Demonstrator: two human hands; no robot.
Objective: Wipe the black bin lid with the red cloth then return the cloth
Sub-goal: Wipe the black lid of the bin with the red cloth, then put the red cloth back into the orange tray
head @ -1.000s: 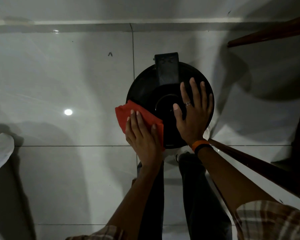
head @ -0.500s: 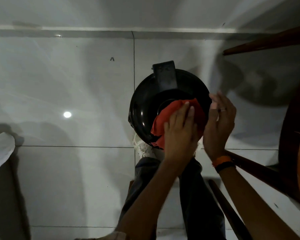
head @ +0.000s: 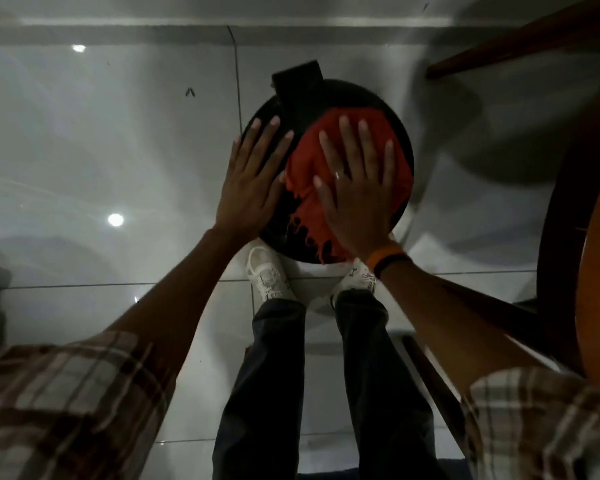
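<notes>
The round black bin lid [head: 361, 95] lies below me on the floor bin, its hinge tab at the far side. The red cloth [head: 309, 168], with a frayed fringe at its near edge, is spread over the lid's middle and right. My right hand [head: 357, 188] lies flat on the cloth with fingers spread, pressing it onto the lid. My left hand [head: 253, 178] rests flat on the lid's left part, fingers apart, beside the cloth and holding nothing.
Dark wooden chair legs [head: 499, 46] and a curved wooden frame [head: 596, 237] stand close on the right. My white shoes [head: 267, 275] stand against the bin's near side. Glossy grey floor tiles spread to the left, with a wall skirting beyond the bin.
The cloth went from under my left hand to under my right hand, moving from the lid's left to its middle and right. My left hand now rests bare on the lid's left.
</notes>
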